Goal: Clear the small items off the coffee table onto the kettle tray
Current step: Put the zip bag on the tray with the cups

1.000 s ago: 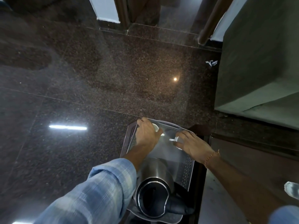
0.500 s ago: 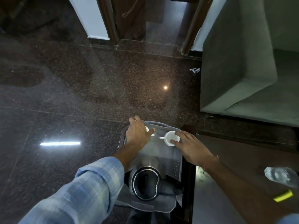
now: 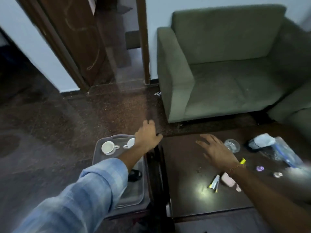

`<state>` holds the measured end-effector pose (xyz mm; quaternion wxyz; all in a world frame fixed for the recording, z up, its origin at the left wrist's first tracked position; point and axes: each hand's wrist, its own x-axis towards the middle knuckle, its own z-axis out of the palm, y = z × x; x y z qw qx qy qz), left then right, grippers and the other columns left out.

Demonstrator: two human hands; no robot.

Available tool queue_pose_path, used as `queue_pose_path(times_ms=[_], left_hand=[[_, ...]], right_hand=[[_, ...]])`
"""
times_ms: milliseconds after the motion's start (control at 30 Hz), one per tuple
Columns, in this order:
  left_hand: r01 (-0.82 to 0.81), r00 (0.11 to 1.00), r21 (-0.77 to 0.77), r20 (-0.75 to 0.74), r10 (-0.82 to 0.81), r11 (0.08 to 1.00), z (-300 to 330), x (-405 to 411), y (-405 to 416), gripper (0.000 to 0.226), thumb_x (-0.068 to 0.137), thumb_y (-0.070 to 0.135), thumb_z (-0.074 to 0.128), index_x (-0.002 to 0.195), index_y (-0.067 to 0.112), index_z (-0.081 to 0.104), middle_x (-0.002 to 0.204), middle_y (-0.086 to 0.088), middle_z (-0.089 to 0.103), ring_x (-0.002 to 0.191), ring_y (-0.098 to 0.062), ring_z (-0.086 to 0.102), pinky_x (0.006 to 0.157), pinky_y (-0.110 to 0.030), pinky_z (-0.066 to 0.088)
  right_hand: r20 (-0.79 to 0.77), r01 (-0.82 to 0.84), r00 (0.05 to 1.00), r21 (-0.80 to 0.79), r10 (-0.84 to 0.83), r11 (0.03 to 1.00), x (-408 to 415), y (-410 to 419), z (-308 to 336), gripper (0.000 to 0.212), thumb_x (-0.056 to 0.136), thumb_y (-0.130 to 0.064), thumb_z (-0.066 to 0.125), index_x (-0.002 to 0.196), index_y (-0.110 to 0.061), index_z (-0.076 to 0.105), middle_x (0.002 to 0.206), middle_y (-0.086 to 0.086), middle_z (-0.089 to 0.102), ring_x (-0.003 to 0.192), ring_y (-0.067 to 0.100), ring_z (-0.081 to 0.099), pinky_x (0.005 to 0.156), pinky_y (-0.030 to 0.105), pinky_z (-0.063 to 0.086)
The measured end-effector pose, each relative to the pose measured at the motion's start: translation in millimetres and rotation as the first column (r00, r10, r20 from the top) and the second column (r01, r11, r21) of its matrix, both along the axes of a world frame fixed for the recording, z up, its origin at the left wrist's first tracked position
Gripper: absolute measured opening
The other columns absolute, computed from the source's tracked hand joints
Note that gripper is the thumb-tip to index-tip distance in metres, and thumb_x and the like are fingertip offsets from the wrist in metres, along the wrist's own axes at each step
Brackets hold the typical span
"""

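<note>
Two white cups (image 3: 108, 147) sat at the far end of the kettle tray (image 3: 97, 153), left of the coffee table (image 3: 185, 158). The left hand (image 3: 148, 136) hung empty over the tray's far right corner, fingers loosely curled. The right hand (image 3: 216, 151) spread open and empty above the table, just left of a glass (image 3: 233, 145).

A green sofa (image 3: 223, 64) stands against the pale wall (image 3: 158, 12), and a second green seat (image 3: 292, 113) shows at the right edge. Left of the sofa a brown door (image 3: 74, 36) stands open in its frame (image 3: 143, 39). The dark speckled floor (image 3: 67, 118) is glossy, with a white scrap (image 3: 157, 93) lying by the sofa's corner.
</note>
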<state>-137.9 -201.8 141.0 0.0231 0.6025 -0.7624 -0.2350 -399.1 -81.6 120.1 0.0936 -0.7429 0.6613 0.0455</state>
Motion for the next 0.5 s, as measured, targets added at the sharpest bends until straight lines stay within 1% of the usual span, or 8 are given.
queue_pose_path(times_ms=[100, 167, 200, 267, 333, 433, 500], left_hand=[[0.105, 0.994, -0.001, -0.026, -0.105, 0.994, 10.9, -82.2, 41.2, 0.052, 0.084, 0.043, 0.063, 0.126, 0.018, 0.046, 0.122, -0.007, 0.045, 0.110, -0.033, 0.056, 0.088, -0.048, 0.051], [0.197, 0.980, -0.006, -0.028, -0.197, 0.980, 15.6, -140.0, 68.5, 0.053, 0.085, 0.044, 0.064, 0.128, 0.019, 0.046, 0.123, -0.005, 0.046, 0.112, -0.030, 0.056, 0.091, -0.046, 0.051], [0.244, 0.969, -0.012, -0.031, -0.245, 0.970, 17.9, -169.0, 82.3, 0.053, 0.085, 0.044, 0.064, 0.128, 0.019, 0.047, 0.124, -0.005, 0.046, 0.113, -0.029, 0.055, 0.092, -0.045, 0.050], [0.344, 0.938, -0.031, -0.037, -0.345, 0.938, 24.3, -226.1, 107.0, 0.053, 0.084, 0.044, 0.064, 0.128, 0.019, 0.047, 0.125, -0.005, 0.047, 0.114, -0.029, 0.055, 0.094, -0.045, 0.049], [0.443, 0.894, -0.050, -0.045, -0.445, 0.895, 31.6, -277.6, 127.8, 0.053, 0.082, 0.044, 0.064, 0.128, 0.020, 0.049, 0.125, -0.004, 0.047, 0.114, -0.028, 0.056, 0.094, -0.044, 0.049], [0.565, 0.818, -0.066, -0.081, -0.569, 0.822, 40.5, -338.5, 151.9, 0.053, 0.081, 0.042, 0.065, 0.127, 0.020, 0.051, 0.127, -0.004, 0.048, 0.115, -0.027, 0.056, 0.095, -0.044, 0.049], [0.621, 0.774, -0.076, -0.098, -0.625, 0.780, 41.2, -367.6, 163.0, 0.051, 0.081, 0.043, 0.066, 0.125, 0.022, 0.053, 0.127, -0.003, 0.049, 0.113, -0.025, 0.057, 0.096, -0.043, 0.049]], right_hand=[[0.050, 0.063, 0.997, -0.068, -0.060, 0.996, -58.1, 52.5, 26.1, 0.058, 0.078, -0.009, 0.066, 0.135, -0.013, 0.054, 0.144, 0.018, 0.044, 0.133, 0.037, 0.042, 0.110, 0.042, 0.039], [0.064, 0.132, 0.990, -0.109, -0.126, 0.985, -100.3, 92.7, 44.0, 0.057, 0.075, -0.006, 0.064, 0.132, -0.009, 0.056, 0.141, 0.019, 0.047, 0.131, 0.038, 0.045, 0.109, 0.043, 0.040], [0.077, 0.177, 0.983, -0.143, -0.167, 0.974, -122.0, 112.9, 52.6, 0.056, 0.072, -0.005, 0.065, 0.128, -0.007, 0.059, 0.137, 0.021, 0.050, 0.127, 0.039, 0.048, 0.105, 0.044, 0.043], [0.108, 0.291, 0.956, -0.203, -0.274, 0.935, -165.9, 152.9, 69.9, 0.054, 0.071, -0.006, 0.069, 0.124, -0.005, 0.062, 0.132, 0.023, 0.055, 0.120, 0.041, 0.054, 0.098, 0.046, 0.049], [0.111, 0.390, 0.921, -0.241, -0.374, 0.889, -205.9, 189.3, 82.1, 0.052, 0.074, -0.007, 0.070, 0.126, -0.004, 0.061, 0.133, 0.023, 0.053, 0.120, 0.041, 0.053, 0.099, 0.047, 0.047], [0.143, 0.519, 0.854, -0.298, -0.500, 0.801, -253.8, 235.7, 85.7, 0.047, 0.073, -0.003, 0.074, 0.118, 0.003, 0.064, 0.124, 0.029, 0.058, 0.112, 0.046, 0.057, 0.097, 0.049, 0.049], [0.161, 0.591, 0.806, -0.288, -0.570, 0.754, -273.7, 256.6, 82.5, 0.045, 0.075, -0.007, 0.071, 0.118, 0.002, 0.063, 0.127, 0.028, 0.056, 0.114, 0.045, 0.056, 0.100, 0.047, 0.047]])
